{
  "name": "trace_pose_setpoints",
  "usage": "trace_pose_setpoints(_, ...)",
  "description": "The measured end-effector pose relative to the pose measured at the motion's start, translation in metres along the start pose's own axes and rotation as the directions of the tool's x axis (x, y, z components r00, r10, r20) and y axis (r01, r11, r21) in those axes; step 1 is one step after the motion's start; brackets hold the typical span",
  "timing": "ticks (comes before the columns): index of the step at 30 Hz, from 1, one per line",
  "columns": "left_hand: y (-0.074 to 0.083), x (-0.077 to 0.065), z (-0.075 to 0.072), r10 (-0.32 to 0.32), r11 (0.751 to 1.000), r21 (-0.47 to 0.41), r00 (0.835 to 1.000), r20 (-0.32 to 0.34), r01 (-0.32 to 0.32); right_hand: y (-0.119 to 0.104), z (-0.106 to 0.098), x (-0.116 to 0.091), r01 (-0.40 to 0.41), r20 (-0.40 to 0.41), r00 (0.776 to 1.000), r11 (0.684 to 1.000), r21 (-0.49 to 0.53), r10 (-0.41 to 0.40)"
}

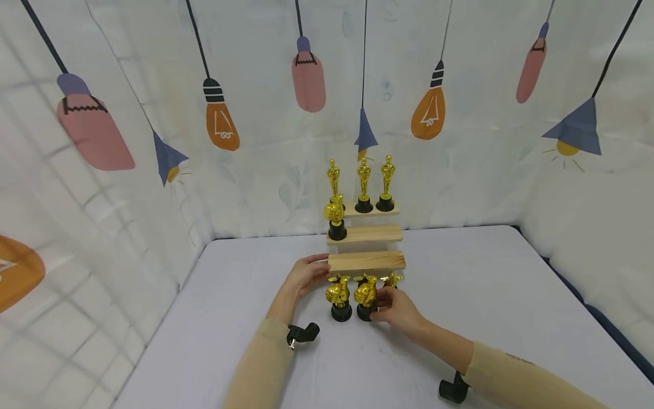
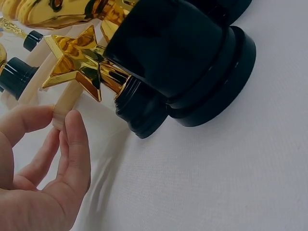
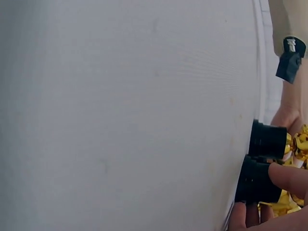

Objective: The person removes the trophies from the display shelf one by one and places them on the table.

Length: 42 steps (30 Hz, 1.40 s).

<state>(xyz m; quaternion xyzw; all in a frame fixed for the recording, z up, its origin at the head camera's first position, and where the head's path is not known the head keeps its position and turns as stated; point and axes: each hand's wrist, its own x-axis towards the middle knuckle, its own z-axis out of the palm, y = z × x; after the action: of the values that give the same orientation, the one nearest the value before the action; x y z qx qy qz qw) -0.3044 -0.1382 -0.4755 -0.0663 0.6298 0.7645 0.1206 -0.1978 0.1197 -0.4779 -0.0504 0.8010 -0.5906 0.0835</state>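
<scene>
Thumbs-up trophy point(image 1: 365, 291) stood upright on the counter point(image 1: 245, 272), at the six o'clock side of the stepped wooden stand point(image 1: 375, 233); the right hand point(image 1: 398, 309) pinched its black base between thumb and fingers from four o'clock. Such a low grip probably kept the slick gold figure untouched and the base level. At nine o'clock the left hand point(image 1: 306, 274) pinched the end of the lowest shelf point(image 1: 367, 261), likely to stop it sliding. A second thumbs-up trophy point(image 1: 338, 293) stood just beside the first, toward nine; star trophies point(image 1: 392, 279) crowded behind, toward twelve, so the freest way out seemed toward six. Statuettes point(image 1: 364, 177) lined the top shelf, apparently grouped by kind. The counter's far edge met the printed curtain point(image 1: 265, 170) at twelve, while open room spread toward three and eight.
</scene>
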Motion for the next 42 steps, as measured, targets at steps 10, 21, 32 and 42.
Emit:
trace_pose_setpoints(10,-0.002,0.002,-0.001,0.0,1.0,-0.005,1.0,-0.002,0.0,-0.006,-0.017,-0.006,-0.01,-0.035,0.999,1.0,0.016,0.01)
trace_pose_setpoints(21,0.0,0.001,-0.002,0.011,1.0,-0.016,1.0,0.012,-0.011,-0.031,-0.043,-0.006,0.059,-0.048,0.997,0.991,0.12,-0.054)
trace_pose_setpoints(32,-0.001,0.001,0.0,0.006,1.0,0.0,1.0,0.015,-0.006,-0.056,-0.069,0.007,0.131,0.014,0.991,0.978,0.163,-0.135)
trace_pose_setpoints(42,0.0,0.002,0.0,0.0,1.0,0.009,1.0,-0.001,0.0,-0.072,-0.074,0.03,0.167,0.078,0.981,0.977,0.135,-0.178)
